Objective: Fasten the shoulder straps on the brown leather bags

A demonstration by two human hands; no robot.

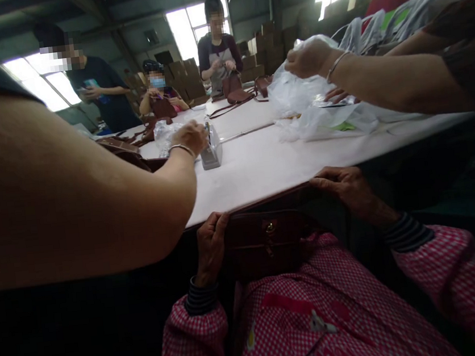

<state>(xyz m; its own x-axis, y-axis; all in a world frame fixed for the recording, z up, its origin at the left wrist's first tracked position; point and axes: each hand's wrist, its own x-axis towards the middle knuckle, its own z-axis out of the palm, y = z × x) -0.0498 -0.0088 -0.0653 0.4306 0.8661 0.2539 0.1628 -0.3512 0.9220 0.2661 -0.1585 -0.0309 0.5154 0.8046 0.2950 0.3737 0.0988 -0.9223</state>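
A dark brown bag with a small metal clasp rests on my lap, against the table's front edge. My left hand is closed at the bag's upper left corner, thumb pressed to the fingers. Farther right, my right hand pinches the end of a thin dark strip that runs along the table edge above the bag. Whether this strip is part of the bag or a separate strap I cannot tell.
Another person's arm crosses from the left to a grey tape dispenser on the white table. At the right, a person's hands hold clear plastic bags. Several people and brown bags are across the table.
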